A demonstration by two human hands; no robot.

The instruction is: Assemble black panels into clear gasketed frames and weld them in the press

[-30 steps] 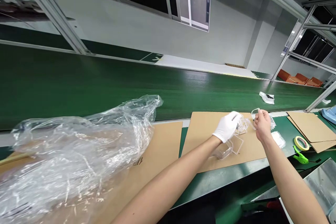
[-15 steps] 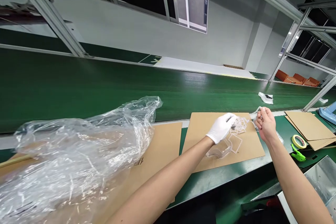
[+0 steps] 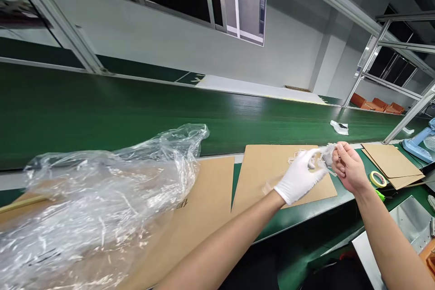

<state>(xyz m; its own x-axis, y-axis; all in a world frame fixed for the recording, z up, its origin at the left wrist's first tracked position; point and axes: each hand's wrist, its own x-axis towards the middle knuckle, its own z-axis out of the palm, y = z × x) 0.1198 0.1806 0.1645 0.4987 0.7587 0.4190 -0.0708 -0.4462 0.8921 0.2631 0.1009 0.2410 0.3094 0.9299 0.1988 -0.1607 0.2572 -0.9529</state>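
Well, the cardboard sheet [image 3: 261, 176] lies on the bench; over its right half is the gloved left hand [image 3: 302, 176], thumb and forefinger curved apart. At its right edge, the bare right hand [image 3: 350, 167] pinches a crumpled, whitish translucent piece [image 3: 328, 154], which points left from the fingertips; its long axis I cannot tell. Half a second ago the glove sat by the white tangle [image 3: 292, 159] on the sheet, farther from the right hand.

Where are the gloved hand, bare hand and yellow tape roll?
Gloved left hand [image 3: 299, 177], head view: its back.
Bare right hand [image 3: 350, 168], head view: its middle.
Yellow tape roll [image 3: 379, 185], head view: near rim.
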